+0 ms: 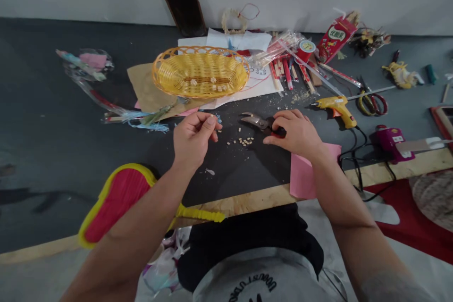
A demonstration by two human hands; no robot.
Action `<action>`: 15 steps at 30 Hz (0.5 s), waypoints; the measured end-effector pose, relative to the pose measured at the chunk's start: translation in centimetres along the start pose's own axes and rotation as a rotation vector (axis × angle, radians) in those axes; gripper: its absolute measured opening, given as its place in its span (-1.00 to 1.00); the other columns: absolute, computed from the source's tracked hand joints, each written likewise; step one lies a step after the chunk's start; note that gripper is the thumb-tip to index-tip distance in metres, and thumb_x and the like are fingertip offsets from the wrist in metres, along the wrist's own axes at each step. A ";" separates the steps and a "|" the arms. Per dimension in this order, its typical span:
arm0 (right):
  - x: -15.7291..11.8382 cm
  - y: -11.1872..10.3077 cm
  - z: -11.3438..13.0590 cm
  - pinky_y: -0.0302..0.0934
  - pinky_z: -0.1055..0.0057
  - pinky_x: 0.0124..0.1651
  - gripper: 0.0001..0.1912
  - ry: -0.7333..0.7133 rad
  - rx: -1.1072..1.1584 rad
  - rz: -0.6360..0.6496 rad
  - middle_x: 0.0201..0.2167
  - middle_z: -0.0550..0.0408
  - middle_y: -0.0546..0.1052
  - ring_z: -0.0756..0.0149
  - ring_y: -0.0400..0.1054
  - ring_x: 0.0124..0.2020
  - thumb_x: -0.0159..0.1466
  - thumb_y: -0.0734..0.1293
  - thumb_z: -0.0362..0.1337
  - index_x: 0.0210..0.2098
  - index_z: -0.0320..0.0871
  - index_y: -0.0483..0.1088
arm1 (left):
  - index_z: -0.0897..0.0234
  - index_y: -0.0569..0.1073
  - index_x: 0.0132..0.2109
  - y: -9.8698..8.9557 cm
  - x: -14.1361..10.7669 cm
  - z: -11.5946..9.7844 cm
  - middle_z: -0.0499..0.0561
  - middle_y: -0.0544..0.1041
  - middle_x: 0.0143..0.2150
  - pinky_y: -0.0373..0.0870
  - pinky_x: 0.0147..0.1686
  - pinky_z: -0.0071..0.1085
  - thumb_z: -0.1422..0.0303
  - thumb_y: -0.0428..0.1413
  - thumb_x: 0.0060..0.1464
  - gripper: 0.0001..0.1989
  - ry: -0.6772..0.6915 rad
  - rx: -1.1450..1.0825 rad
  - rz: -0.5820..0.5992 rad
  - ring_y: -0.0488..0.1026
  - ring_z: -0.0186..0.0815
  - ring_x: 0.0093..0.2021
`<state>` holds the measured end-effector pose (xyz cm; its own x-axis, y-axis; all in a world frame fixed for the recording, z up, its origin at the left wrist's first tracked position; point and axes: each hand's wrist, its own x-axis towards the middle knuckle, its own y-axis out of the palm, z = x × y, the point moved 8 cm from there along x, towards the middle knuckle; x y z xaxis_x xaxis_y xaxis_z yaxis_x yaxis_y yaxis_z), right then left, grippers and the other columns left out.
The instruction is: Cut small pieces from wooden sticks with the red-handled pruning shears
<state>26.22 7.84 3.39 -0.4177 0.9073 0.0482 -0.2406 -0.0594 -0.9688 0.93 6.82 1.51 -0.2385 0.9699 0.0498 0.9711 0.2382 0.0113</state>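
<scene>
My right hand (296,132) grips the pruning shears (260,123); my left hand (193,138) pinches a tiny pale piece (212,116). Cut segments (245,141) lie loose between; a careless sweep could scatter them.

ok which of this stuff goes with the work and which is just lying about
Likely in use:
- cutters, in the right hand
- pale bits beside them
- perhaps the basket, holding small pale pieces

Seemingly lying about:
- glue gun
- drink carton
- pink paper
</scene>
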 end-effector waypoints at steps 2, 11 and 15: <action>0.3 -0.5 0.1 0.27 0.10 0.02 -0.77 -0.010 0.070 -0.060 0.01 -0.03 0.58 0.02 0.39 0.05 0.39 0.33 -0.07 -0.19 -0.09 0.50 | 0.26 0.51 -0.38 -0.3 0.2 -0.1 -0.05 0.58 -0.48 0.30 -0.61 -0.50 0.22 0.30 0.08 -0.78 0.034 0.022 -0.028 0.32 -0.50 -0.67; 4.6 0.4 3.8 0.30 0.28 -0.07 -0.65 -0.138 -0.043 0.068 -0.02 -0.05 0.60 0.14 0.47 -0.04 0.44 0.16 -0.33 0.11 -0.08 0.48 | 0.22 0.49 -0.37 -1.7 0.6 -0.6 -0.06 0.58 -0.43 0.35 -0.56 -0.49 0.17 0.26 0.15 -0.76 0.057 -0.021 -0.104 0.36 -0.46 -0.59; 5.8 1.2 4.4 0.26 0.32 -0.17 -0.74 -0.120 -0.186 0.128 -0.08 -0.02 0.60 0.17 0.47 -0.10 0.43 0.20 -0.33 -0.09 -0.08 0.53 | 0.24 0.46 -0.33 -1.8 0.7 0.0 -0.05 0.58 -0.40 0.42 -0.51 -0.50 0.13 0.25 0.15 -0.73 0.010 -0.048 -0.100 0.43 -0.45 -0.53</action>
<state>19.65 11.23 3.57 -0.5377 0.8410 -0.0602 -0.0181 -0.0829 -0.9964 -1.01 7.10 1.52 -0.3343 0.9408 0.0558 0.9415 0.3307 0.0646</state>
